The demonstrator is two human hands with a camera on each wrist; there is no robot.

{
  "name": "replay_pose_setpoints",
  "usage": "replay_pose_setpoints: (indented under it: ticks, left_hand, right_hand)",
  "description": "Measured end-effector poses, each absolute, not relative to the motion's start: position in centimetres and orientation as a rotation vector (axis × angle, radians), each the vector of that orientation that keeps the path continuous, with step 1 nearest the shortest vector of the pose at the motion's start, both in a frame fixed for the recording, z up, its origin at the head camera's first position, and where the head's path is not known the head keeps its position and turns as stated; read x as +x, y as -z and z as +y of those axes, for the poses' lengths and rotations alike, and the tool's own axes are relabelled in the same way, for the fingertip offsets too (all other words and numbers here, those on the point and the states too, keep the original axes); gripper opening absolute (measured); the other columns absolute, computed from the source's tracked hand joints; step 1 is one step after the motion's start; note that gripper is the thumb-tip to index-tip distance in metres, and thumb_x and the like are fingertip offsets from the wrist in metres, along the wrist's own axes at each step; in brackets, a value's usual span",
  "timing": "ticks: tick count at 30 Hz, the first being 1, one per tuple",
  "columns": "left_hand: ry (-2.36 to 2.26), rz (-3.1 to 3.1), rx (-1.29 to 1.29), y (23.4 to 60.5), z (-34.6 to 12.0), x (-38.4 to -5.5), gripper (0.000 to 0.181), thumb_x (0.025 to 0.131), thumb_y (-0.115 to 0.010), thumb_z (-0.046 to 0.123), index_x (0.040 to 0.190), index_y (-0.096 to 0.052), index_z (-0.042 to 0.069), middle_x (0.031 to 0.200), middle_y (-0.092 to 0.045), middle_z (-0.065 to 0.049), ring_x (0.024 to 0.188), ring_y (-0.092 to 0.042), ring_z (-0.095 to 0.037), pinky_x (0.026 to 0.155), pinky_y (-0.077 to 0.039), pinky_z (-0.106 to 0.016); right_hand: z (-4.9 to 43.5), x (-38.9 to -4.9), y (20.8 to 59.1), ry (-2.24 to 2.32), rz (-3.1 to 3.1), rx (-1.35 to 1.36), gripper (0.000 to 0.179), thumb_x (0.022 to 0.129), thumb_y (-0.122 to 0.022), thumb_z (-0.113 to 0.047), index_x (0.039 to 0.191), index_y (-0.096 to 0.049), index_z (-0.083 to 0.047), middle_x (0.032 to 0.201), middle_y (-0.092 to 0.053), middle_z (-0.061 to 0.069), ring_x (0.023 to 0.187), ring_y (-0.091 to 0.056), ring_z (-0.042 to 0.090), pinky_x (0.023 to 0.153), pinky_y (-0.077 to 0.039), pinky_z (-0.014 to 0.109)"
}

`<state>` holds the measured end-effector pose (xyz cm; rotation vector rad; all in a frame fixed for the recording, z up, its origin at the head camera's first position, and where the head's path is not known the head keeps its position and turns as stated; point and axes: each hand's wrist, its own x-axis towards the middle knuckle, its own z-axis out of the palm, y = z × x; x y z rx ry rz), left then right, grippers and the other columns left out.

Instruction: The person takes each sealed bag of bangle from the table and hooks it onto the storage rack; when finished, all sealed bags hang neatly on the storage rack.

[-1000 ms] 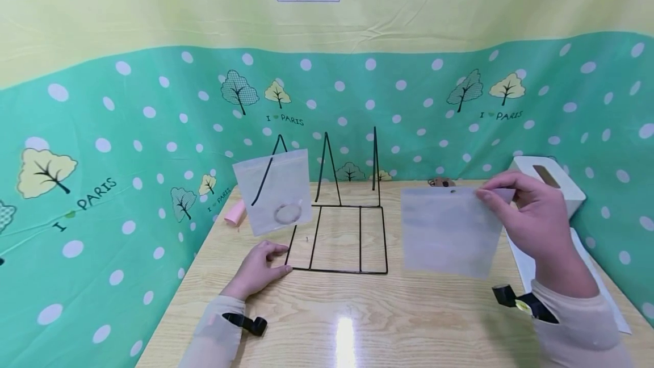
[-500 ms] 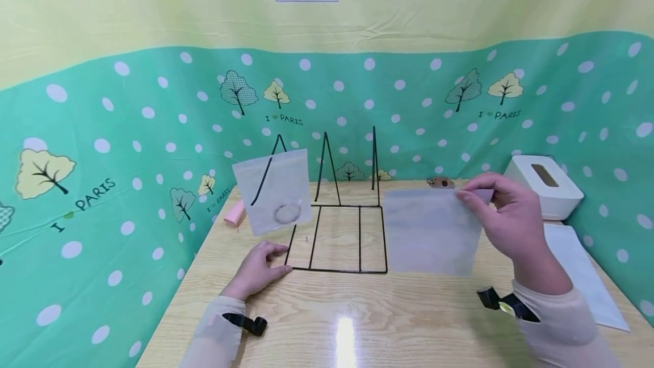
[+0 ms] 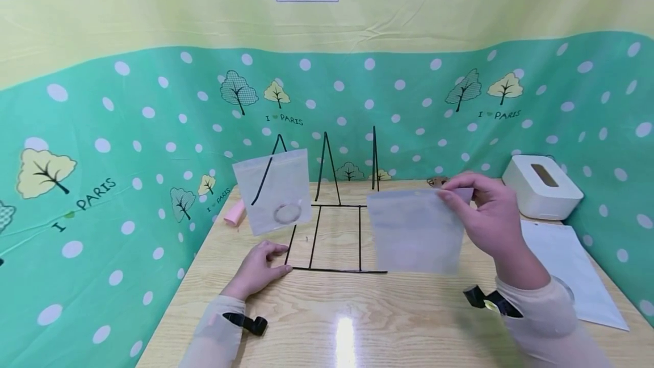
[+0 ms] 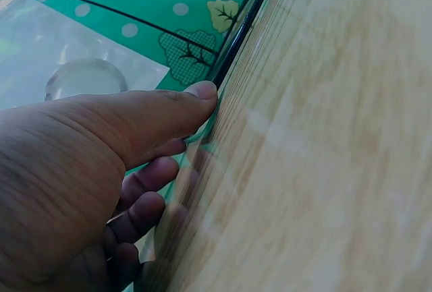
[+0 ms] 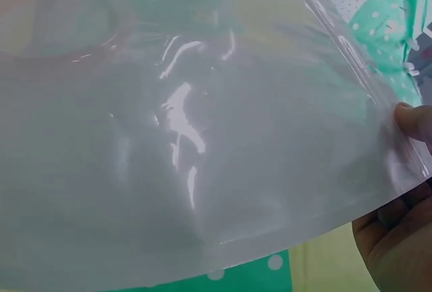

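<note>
A black wire display rack (image 3: pixel 339 270) with three upright pointed hooks stands on the table. At its front left corner my left hand (image 3: pixel 258 268) holds the frame, the thumb (image 4: pixel 182 106) lying on the wire. From the left hook hangs a translucent zip bag (image 3: pixel 271 183) with a ring-shaped outline low on it. My right hand (image 3: pixel 485 212) pinches a second translucent zip bag (image 3: pixel 414 237) by its upper right corner. This bag hangs in the air and overlaps the rack's right side in the head view. In the right wrist view, a faint round outline shows at its far end.
A white tissue box (image 3: pixel 541 192) stands at the back right. In front of it lies a flat white bag (image 3: pixel 567 271), partly behind the right arm. A pink roll (image 3: pixel 235 213) is at the left edge, and a small brown object (image 3: pixel 436 181) sits at the back.
My right hand has moved left with the zip bag, which now covers the rack's right side. More of the flat white bag is uncovered. The left hand stays at the rack's corner.
</note>
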<state>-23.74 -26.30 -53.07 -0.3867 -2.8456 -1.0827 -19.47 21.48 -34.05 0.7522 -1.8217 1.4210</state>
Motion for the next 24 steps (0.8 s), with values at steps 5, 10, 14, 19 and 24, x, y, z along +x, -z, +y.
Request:
replay_pose_setpoints:
  ticks: [5,10,14,19,24]
  left_hand:
    - [1.068,-2.846,-0.391,53.1,-26.3,-23.8,0.048,0.082,-0.092,0.03,0.125,-0.075,0.015,0.109,-0.064,0.006,0.098,-0.057,-0.015,0.091,-0.048,-0.041]
    - [1.076,-2.848,-0.4,53.0,-26.3,-23.8,0.048,0.083,-0.092,0.03,0.126,-0.075,0.015,0.109,-0.065,0.005,0.099,-0.057,-0.015,0.091,-0.048,-0.041]
    - [1.125,-2.849,-0.392,52.6,-26.3,-23.6,0.05,0.083,-0.092,0.028,0.127,-0.074,0.015,0.11,-0.065,0.004,0.1,-0.058,-0.017,0.091,-0.049,-0.042]
    - [1.164,-2.831,-0.385,52.6,-26.3,-23.5,0.05,0.084,-0.091,0.03,0.128,-0.073,0.016,0.112,-0.065,0.003,0.1,-0.058,-0.017,0.09,-0.049,-0.042]
    - [1.206,-2.778,-0.432,52.3,-25.9,-23.3,0.048,0.087,-0.089,0.032,0.128,-0.072,0.014,0.115,-0.066,0.0,0.101,-0.06,-0.018,0.088,-0.051,-0.043]
  right_hand:
    - [20.4,-19.5,33.7,-1.394,-1.832,0.765,0.026,0.079,-0.07,0.03,0.091,-0.074,0.008,0.09,-0.073,0.014,0.071,-0.056,0.012,0.059,-0.043,0.021]
    - [19.3,-19.5,33.5,-1.393,-1.842,0.757,0.023,0.08,-0.07,0.029,0.09,-0.072,0.008,0.086,-0.071,0.01,0.066,-0.051,0.011,0.057,-0.04,0.022]
    - [18.7,-19.7,33.6,-1.425,-1.868,0.747,0.022,0.082,-0.072,0.026,0.091,-0.073,0.006,0.086,-0.07,0.005,0.066,-0.051,0.011,0.057,-0.04,0.023]
    - [18.0,-19.9,34.0,-1.453,-1.9,0.762,0.021,0.086,-0.075,0.019,0.093,-0.075,-0.001,0.089,-0.071,0.006,0.069,-0.053,0.013,0.057,-0.043,0.023]
    - [17.2,-20.2,34.2,-1.475,-1.881,0.803,0.021,0.086,-0.075,0.018,0.092,-0.076,-0.002,0.088,-0.071,0.011,0.067,-0.053,0.014,0.056,-0.043,0.024]
